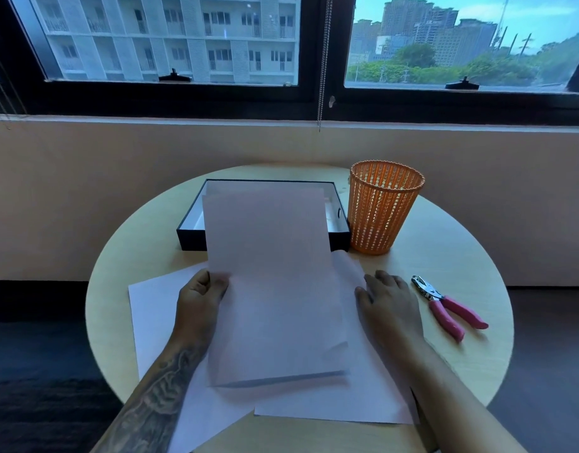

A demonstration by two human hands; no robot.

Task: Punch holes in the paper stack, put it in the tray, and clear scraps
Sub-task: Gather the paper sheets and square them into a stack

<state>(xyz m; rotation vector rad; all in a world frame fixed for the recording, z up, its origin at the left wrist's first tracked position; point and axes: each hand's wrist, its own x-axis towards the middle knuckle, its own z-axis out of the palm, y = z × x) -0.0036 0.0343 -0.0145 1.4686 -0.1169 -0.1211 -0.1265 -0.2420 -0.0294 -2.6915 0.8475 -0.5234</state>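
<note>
My left hand (201, 297) pinches the left edge of a few white paper sheets (271, 282) and holds them raised and tilted above the table. My right hand (387, 300) lies flat with relaxed fingers on another sheet (363, 397) on the table. A further sheet (154, 315) lies under my left arm. The pink-handled hole punch (446, 304) rests on the table just right of my right hand. The black tray (193, 238) with a white inside stands behind the raised sheets, which hide most of it.
An orange mesh waste basket (384, 210) stands right of the tray. The round wooden table (458, 256) sits against a low wall under a window. Its edge drops off to dark floor on both sides.
</note>
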